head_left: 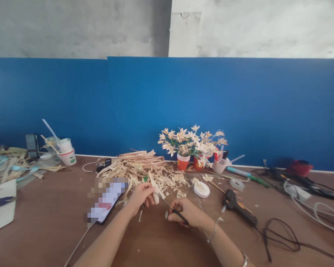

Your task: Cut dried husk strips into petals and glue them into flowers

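My left hand (142, 198) pinches a pale strip of dried husk (155, 188), which stands up between thumb and fingers. In my right hand (185, 212) is a pair of scissors with black handles (180, 217); the thin blades point up and left toward the strip. Whether the blades touch it I cannot make out. Just beyond both hands lies a loose heap of husk pieces (133, 172). Small offcuts (166, 214) are scattered on the brown table (158, 244) around the hands.
Husk flowers (187, 139) stand in red paper cups (183, 162). To the right are a round white lid (202, 189), a tape roll (236, 184), a black glue gun (239, 208) and tangled cables (284, 237). A phone (108, 202) lies left, near a white cup (68, 157).
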The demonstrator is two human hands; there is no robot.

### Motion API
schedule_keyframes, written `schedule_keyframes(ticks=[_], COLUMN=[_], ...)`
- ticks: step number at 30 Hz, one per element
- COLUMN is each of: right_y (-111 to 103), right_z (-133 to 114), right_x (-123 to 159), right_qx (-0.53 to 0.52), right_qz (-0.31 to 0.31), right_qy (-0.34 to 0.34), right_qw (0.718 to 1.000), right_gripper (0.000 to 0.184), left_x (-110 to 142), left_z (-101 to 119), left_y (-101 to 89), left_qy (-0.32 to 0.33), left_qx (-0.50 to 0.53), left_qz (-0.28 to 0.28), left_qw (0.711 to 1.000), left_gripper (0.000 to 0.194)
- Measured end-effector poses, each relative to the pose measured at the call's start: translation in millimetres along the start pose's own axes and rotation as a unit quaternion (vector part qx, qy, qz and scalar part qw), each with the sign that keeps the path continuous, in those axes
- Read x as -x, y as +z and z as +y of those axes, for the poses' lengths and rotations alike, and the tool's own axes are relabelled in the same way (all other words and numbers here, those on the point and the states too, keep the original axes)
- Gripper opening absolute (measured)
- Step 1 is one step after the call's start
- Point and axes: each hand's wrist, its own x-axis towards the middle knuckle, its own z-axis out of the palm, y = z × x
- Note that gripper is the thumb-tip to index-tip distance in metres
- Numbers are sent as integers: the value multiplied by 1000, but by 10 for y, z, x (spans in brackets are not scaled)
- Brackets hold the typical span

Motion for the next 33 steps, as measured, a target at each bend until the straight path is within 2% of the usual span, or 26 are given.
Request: schedule_keyframes(ticks=[8,33], right_y=[-8,-35], right_z=[-55,29], right_x=[30,5], right_qx=[-8,27], right_qz=[-24,-18], right_qy=[6,-3], right_qw=[1000,999], right_gripper=[44,38], left_x=[-18,-12], left_z=[15,-6], left_y=[-30,-9], left_qy=[35,35], left_qx=[5,25], left_qz=[70,60], left_qw=[997,997], left_gripper=[27,26])
